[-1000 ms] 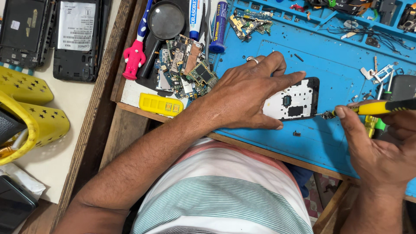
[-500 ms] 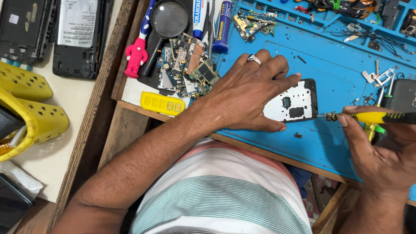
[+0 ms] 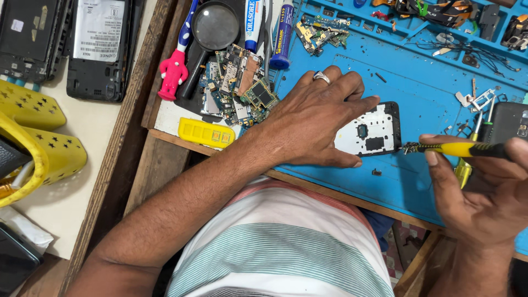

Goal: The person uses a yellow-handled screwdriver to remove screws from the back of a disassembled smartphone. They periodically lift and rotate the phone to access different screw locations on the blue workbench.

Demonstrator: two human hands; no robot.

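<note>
On the blue silicone work mat (image 3: 429,82), the left hand (image 3: 313,124) presses flat on an opened black phone (image 3: 371,132) while the right hand (image 3: 484,192) grasps a yellow-handled screwdriver (image 3: 459,148) just beside it.

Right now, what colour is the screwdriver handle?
Yellow with black, on the screwdriver in the right hand, head view.
</note>
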